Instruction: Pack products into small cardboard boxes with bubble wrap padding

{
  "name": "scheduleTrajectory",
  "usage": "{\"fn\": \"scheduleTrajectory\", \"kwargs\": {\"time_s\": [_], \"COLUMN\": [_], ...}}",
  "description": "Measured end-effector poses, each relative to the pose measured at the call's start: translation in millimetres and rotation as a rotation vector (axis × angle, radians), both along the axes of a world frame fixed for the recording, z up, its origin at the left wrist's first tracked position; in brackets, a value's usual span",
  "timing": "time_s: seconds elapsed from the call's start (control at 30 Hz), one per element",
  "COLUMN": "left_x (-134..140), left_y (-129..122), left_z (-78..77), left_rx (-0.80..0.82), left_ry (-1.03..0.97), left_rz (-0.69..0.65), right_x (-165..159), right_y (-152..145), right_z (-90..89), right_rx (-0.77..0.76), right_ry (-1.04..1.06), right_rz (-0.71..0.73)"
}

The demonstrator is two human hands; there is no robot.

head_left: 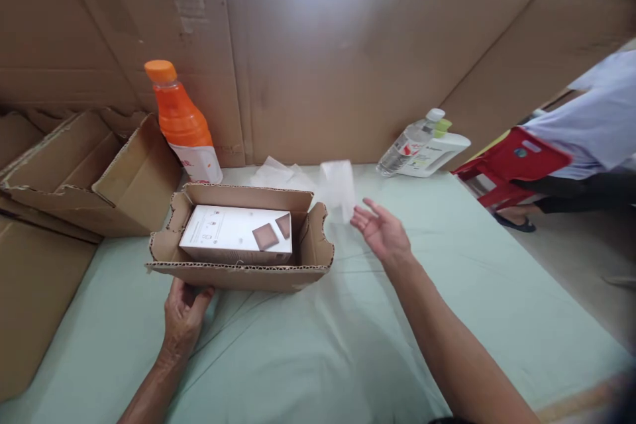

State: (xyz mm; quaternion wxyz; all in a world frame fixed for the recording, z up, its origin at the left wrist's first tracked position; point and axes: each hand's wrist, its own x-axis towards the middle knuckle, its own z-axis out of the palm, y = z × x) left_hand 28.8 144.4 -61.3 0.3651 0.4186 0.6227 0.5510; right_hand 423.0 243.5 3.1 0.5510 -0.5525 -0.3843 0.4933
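Note:
My left hand point(183, 318) is at the lower front edge of an open-topped cardboard box point(238, 277), its fingers curled and the fingertips hidden by the box. Inside the box lies a white carton point(228, 232) printed with brown squares. To the right of the box, my right hand point(382, 232) is palm up with its fingers apart. A thin white sheet point(338, 189), blurred and partly raised, is right by its fingertips; whether they touch I cannot tell. More crumpled white sheets point(281, 175) lie behind the box.
An orange-capped bottle point(183, 122) stands at the back left beside cardboard boxes point(134, 179). At the back right, a clear bottle point(407, 142) leans by a white bottle point(437, 154). Cardboard panels point(348, 53) wall the table's far side. A person point(591, 112) sits beyond by a red chair point(531, 159).

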Motion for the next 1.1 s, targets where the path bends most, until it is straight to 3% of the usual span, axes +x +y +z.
{"fn": "scheduleTrajectory", "kwargs": {"time_s": [0.13,0.2,0.27,0.4,0.5,0.6,0.8,0.9,1.0,1.1], "left_x": [1.1,1.8,2.1,3.1,6.6,14.1,33.9,37.1,29.7,15.5], "left_y": [-0.8,-0.6,-0.3,-2.3,-3.4,7.5,68.1,83.4,69.6,33.8], "left_z": [0.8,1.9,3.1,6.9,13.2,19.5,19.3,18.1,17.3,15.4], "left_rx": [-0.003,-0.001,-0.010,-0.034,-0.048,-0.068,0.015,0.048,0.044,-0.092], "left_ry": [0.034,0.054,0.068,0.073,0.066,0.077,0.081,0.049,-0.011,0.019], "left_rz": [0.021,0.038,0.049,0.055,0.042,-0.021,-0.129,-0.163,-0.175,-0.138], "right_x": [-7.3,-16.9,-30.6,-66.1,-83.6,-84.6,-82.6,-82.2,-63.6,-29.4], "right_y": [-59.5,-80.6,-89.3,-79.4,-67.8,-57.4,-24.9,-15.4,-13.8,-6.0], "right_z": [-37.0,-38.6,-32.8,-24.2,-28.8,-34.7,-35.3,-37.4,-39.6,-38.9], "right_rx": [-0.105,-0.087,-0.069,0.003,0.072,0.056,0.094,0.122,0.164,0.264], "right_ry": [-0.235,-0.329,-0.361,-0.322,-0.312,-0.301,-0.280,-0.224,-0.342,-0.715], "right_rz": [-0.122,-0.120,0.020,0.403,0.490,0.446,0.313,0.313,0.298,0.153]}}
